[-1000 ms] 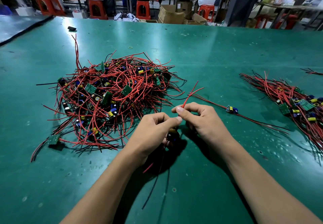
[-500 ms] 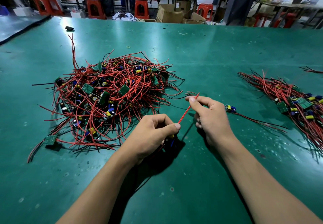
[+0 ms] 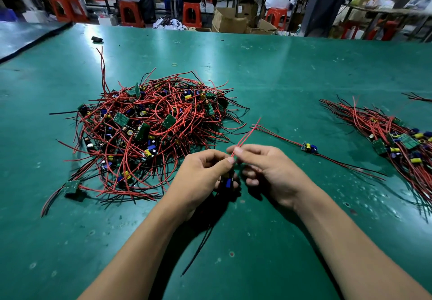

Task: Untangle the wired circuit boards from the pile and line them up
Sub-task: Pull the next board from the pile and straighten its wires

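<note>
A tangled pile (image 3: pixel 149 126) of small green circuit boards with red and black wires lies left of centre on the green table (image 3: pixel 280 77). My left hand (image 3: pixel 201 178) grips one wired board (image 3: pixel 228 181), its blue part showing under my fingers and black wires trailing toward me. My right hand (image 3: pixel 268 171) pinches that board's red wires (image 3: pixel 245 137) just beside the left thumb; they stick up and away. One separated board (image 3: pixel 308 147) lies alone to the right, wires stretched out. A lined-up bundle (image 3: pixel 397 140) of boards lies at the far right.
A small black object (image 3: pixel 97 39) and a rubber band (image 3: pixel 174 64) lie on the far part of the table. Beyond the table's far edge are orange stools (image 3: pixel 191 14), cardboard boxes (image 3: pixel 229 21) and seated people.
My right hand slid out along the red wires, then came back close to the left hand and pinches them near the board. The left hand stays closed on the board.
</note>
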`<act>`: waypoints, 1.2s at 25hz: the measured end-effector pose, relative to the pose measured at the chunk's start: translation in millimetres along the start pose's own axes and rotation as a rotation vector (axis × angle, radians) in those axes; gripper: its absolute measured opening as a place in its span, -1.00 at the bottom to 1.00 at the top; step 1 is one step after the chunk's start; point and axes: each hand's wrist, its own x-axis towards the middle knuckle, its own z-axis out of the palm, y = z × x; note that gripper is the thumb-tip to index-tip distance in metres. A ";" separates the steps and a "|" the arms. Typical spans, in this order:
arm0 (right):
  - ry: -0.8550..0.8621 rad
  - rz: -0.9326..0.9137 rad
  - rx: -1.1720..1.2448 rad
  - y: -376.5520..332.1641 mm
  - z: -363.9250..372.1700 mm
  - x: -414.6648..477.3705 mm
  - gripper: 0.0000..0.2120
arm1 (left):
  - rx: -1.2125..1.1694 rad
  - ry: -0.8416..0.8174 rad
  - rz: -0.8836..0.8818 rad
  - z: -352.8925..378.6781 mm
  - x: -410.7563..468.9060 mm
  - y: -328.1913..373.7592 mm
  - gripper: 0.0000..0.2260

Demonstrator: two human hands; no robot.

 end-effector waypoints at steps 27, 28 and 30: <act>0.259 0.080 0.705 -21.2 -10.2 4.8 -0.82 | 0.218 -0.104 -0.008 -2.8 -1.0 2.9 -0.91; 0.262 0.062 0.656 -20.0 -8.8 4.4 -0.85 | 0.209 -0.095 -0.010 -3.0 -0.8 2.4 -0.91; 0.271 0.020 0.533 -17.4 -5.4 4.2 -0.79 | 0.138 -0.072 -0.029 -1.7 -1.1 2.1 -0.88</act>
